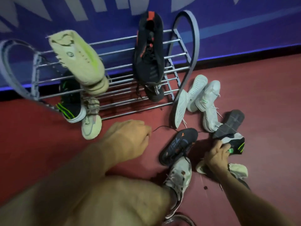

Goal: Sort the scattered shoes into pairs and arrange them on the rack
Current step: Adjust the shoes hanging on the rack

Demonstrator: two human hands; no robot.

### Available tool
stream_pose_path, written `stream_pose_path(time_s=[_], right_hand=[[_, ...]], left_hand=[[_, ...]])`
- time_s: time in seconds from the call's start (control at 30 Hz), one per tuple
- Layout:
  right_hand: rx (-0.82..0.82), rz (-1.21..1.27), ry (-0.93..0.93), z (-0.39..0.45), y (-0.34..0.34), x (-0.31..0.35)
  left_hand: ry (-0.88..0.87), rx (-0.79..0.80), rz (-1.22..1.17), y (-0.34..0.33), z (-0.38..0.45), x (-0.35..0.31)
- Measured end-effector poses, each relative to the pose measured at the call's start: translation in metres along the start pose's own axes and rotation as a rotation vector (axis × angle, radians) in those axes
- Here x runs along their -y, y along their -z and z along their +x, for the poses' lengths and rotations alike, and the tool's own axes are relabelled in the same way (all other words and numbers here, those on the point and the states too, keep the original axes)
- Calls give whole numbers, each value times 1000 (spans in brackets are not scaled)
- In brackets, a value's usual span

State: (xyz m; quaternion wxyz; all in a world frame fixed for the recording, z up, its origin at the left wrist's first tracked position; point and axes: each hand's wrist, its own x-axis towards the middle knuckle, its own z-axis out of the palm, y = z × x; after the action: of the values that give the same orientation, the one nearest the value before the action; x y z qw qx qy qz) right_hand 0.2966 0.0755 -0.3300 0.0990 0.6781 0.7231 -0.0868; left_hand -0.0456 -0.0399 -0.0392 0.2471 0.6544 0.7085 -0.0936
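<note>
The right hand [217,156] gripped the black shoe with green stripes [230,134] by its heel at the near right of the floor, sole up, its long axis running away toward the far right. Its apparent mate [70,98] sat at the rack's [130,101] left end, well apart across the floor. The left hand [130,137], nearer the rack, was curled, perhaps pinching a black lace [161,127], though blur hid this.
</note>
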Motion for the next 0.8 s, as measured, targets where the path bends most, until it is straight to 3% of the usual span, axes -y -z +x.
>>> stream_pose_path(time_s=[0.13,0.23,0.43,0.8], right_hand=[[-161,34,149,-31,35,3],[-127,214,107,-56,81,22],[-99,-152,424,-115,153,68],[-38,-394,848,-158,201,171]], left_hand=[[26,-73,-24,2,-34,21],[36,-143,-23,16,-54,32],[32,-194,-9,34,-109,57],[212,-193,-226,21,-165,111]])
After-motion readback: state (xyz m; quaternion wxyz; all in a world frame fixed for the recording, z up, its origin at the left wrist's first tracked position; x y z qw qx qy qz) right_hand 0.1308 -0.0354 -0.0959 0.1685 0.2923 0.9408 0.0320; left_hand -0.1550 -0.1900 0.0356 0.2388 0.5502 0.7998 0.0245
